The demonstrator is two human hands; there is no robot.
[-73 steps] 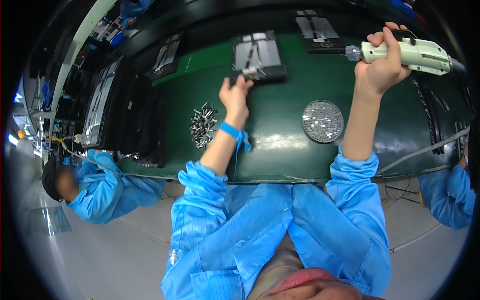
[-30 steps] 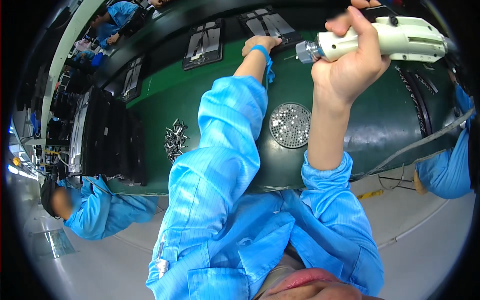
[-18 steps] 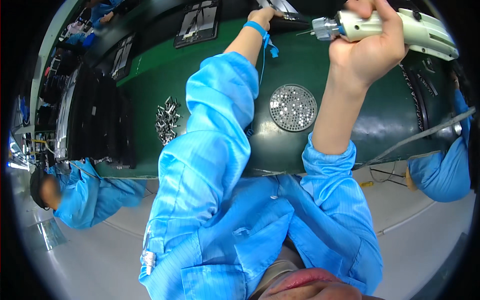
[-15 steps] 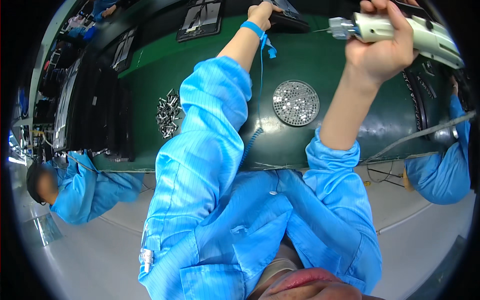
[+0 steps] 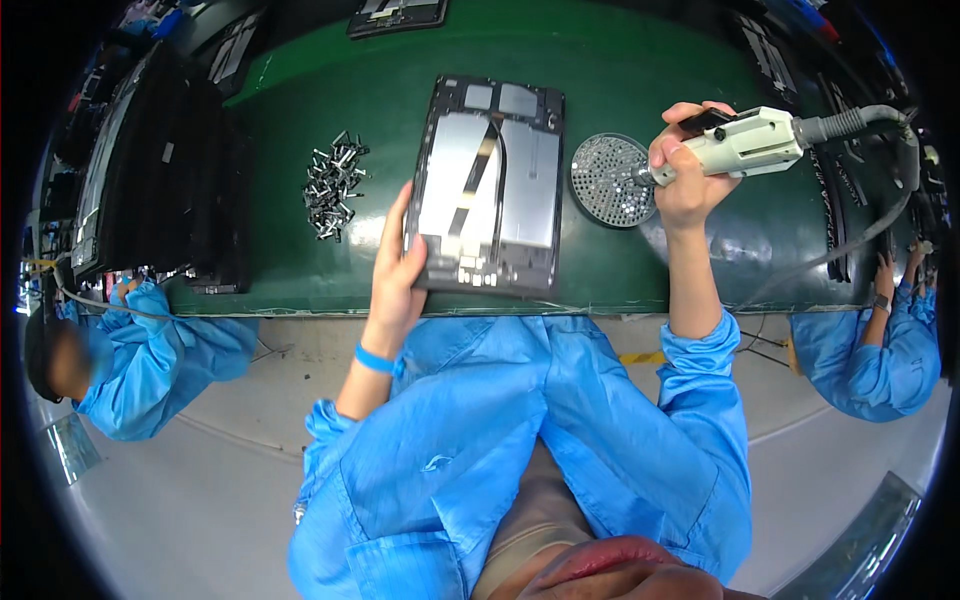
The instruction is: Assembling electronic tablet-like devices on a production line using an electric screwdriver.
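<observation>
An opened tablet back frame [image 5: 490,185], grey with silver shielding and a ribbon cable, lies on the green mat [image 5: 620,60] right in front of me. My left hand [image 5: 398,270] grips its lower left edge. My right hand [image 5: 685,170] holds a pale green electric screwdriver [image 5: 745,145] with a grey cable; its tip points left over a round perforated screw tray [image 5: 612,180] just right of the tablet.
A heap of small metal screws [image 5: 332,183] lies left of the tablet. Black trays [image 5: 150,200] are stacked at the left edge, more tablet frames [image 5: 395,15] at the far side. Workers in blue coats sit at left [image 5: 130,350] and right [image 5: 880,330].
My left arm, stretched far across the belt, has come back with a tablet frame and set it in front of me. My right hand lowered the screwdriver to the screw tray.
</observation>
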